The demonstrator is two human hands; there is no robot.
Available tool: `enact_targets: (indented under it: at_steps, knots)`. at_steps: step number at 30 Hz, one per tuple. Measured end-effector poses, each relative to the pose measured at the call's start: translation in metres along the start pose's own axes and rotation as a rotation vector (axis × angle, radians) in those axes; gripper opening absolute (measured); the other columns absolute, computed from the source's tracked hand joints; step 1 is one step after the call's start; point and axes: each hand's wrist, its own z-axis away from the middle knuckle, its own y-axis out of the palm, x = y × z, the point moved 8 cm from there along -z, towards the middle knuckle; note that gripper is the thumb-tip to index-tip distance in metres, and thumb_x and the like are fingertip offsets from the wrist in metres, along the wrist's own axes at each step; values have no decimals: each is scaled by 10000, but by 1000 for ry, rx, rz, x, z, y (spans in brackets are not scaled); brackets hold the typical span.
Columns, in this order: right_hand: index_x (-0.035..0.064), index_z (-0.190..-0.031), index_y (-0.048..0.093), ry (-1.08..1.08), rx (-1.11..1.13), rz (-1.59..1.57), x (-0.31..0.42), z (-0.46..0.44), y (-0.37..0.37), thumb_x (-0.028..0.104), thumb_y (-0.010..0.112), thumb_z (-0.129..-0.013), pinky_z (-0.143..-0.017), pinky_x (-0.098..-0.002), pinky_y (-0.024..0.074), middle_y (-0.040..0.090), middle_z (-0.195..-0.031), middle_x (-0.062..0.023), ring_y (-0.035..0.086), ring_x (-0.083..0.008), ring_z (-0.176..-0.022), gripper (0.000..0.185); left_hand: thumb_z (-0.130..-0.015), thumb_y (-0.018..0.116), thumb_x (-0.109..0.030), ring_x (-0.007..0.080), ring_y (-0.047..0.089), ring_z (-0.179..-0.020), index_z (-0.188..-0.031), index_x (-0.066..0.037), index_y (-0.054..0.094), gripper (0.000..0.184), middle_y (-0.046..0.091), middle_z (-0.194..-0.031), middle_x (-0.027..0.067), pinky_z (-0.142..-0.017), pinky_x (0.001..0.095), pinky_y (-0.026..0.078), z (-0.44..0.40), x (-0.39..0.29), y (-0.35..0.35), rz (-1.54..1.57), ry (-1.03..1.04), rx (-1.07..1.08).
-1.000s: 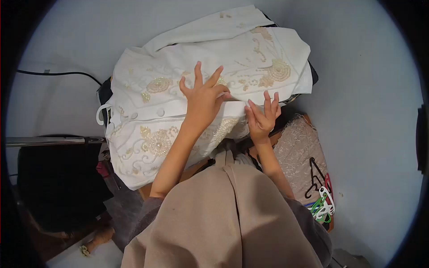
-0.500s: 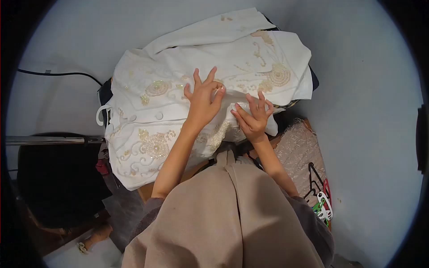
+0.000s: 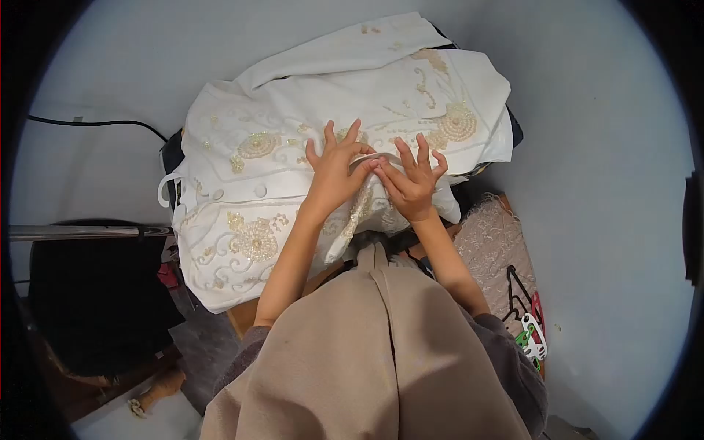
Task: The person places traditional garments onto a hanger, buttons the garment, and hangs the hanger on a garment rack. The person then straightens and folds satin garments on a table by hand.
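A white jacket (image 3: 308,95) with cream and gold beaded flowers lies spread in front of me, its buttons along a front edge. My left hand (image 3: 339,170) pinches a raised edge of the fabric between thumb and forefinger, its other fingers fanned out. Right against it, my right hand (image 3: 412,182) pinches the same edge, fingertips touching those of the left. Below the two hands a beaded flap (image 3: 358,213) of the jacket hangs toward my lap. Whether anything small, such as a needle, is in the fingertips cannot be made out.
A white hanger hook (image 3: 163,191) pokes out at the jacket's left. To the right lie beige lace fabric (image 3: 484,238) and several hangers (image 3: 533,334). A metal rail (image 3: 88,232) and a black seat (image 3: 103,301) are at left; a black cable (image 3: 103,119) runs along the wall.
My right hand has moved left and up to meet the left hand. The fabric edge between them is now lifted into a curve, and the beaded flap hangs lower.
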Motion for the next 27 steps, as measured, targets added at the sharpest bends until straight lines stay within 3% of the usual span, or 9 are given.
enact_targets:
  at_steps: [5, 10, 17, 20, 23, 24, 27]
  knots:
    - [152, -866, 700, -40, -12, -14, 0, 3, 3, 219, 743, -728, -989, -447, 175, 615, -1200, -5, 474, -264, -1232, 159, -851, 614, -328, 462, 171, -1367, -981, -127, 686, 250, 404, -1427, 145, -1008, 687, 12, 0, 5, 4, 1, -30, 6]
    - [142, -877, 698, -83, -33, -24, 2, 4, 2, 206, 747, -723, -988, -438, 172, 629, -1171, -15, 497, -251, -1212, 174, -901, 528, -397, 451, 152, -1375, -954, -179, 719, 295, 401, -1433, 127, -1015, 654, -65, 1, 17, 11, 47, -49, 112]
    - [146, -916, 707, -71, 13, -49, -1, 8, 5, 220, 739, -735, -993, -432, 171, 632, -1171, -26, 507, -252, -1204, 199, -888, 548, -401, 441, 146, -1381, -962, -163, 717, 301, 394, -1437, 131, -1011, 651, -77, 0, 21, 17, 108, -59, 152]
    - [153, -942, 706, -42, 33, -65, -5, 9, 8, 276, 730, -748, -1001, -443, 162, 568, -1275, -68, 456, -297, -1248, 231, -876, 573, -378, 438, 143, -1384, -960, -148, 715, 283, 389, -1441, 130, -1006, 657, -78, 1, 19, 16, 104, -53, 136]
    - [151, -961, 702, 137, 57, -75, -11, 1, 7, 339, 706, -768, -1008, -452, 152, 469, -1378, -115, 356, -348, -1313, 270, -858, 603, -334, 434, 150, -1383, -955, -138, 715, 246, 396, -1440, 116, -1003, 668, -63, 1, 16, 13, 70, -37, 108]
    - [142, -975, 696, 185, 133, -76, -15, 1, 10, 377, 690, -765, -1008, -481, 139, 408, -1419, -147, 270, -371, -1352, 315, -852, 611, -316, 432, 156, -1382, -954, -136, 715, 231, 403, -1436, 106, -1003, 671, -54, 2, 12, 11, 52, -24, 87]
    - [134, -954, 696, 190, 275, -41, -13, -5, 11, 371, 689, -754, -1003, -511, 126, 426, -1409, -134, 259, -368, -1358, 310, -835, 632, -252, 421, 180, -1377, -953, -141, 716, 182, 430, -1420, 73, -1001, 683, 1, 5, -2, 3, -34, 34, 32]
